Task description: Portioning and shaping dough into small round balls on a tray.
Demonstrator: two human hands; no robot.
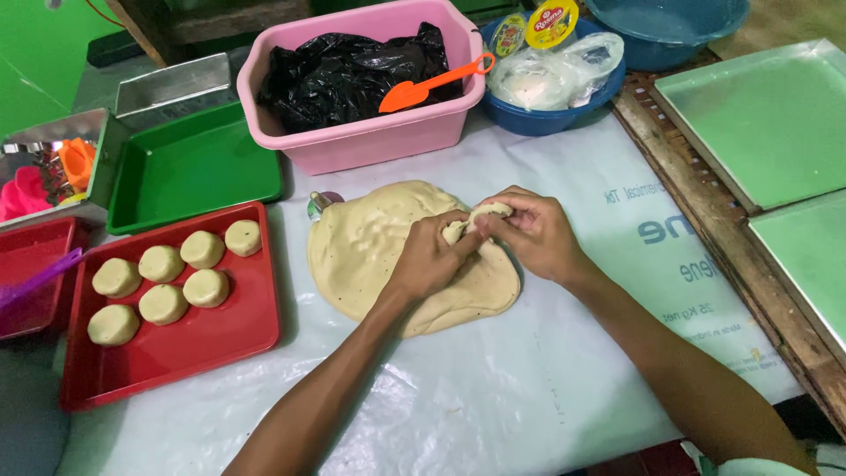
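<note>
Left hand [429,258] and right hand [532,231] pinching a small dough piece [476,220] above the flattened dough sheet [370,247], red tray [220,339] of seven dough rounds [162,303] left of the sheet

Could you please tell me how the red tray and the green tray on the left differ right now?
The red tray holds seven round dough pieces; the green tray holds nothing. The red tray lies nearer the person, left of the flat dough sheet that both hands work; the green tray sits farther back, beside the pink tub. Both are shallow, rectangular and rimmed.
</note>
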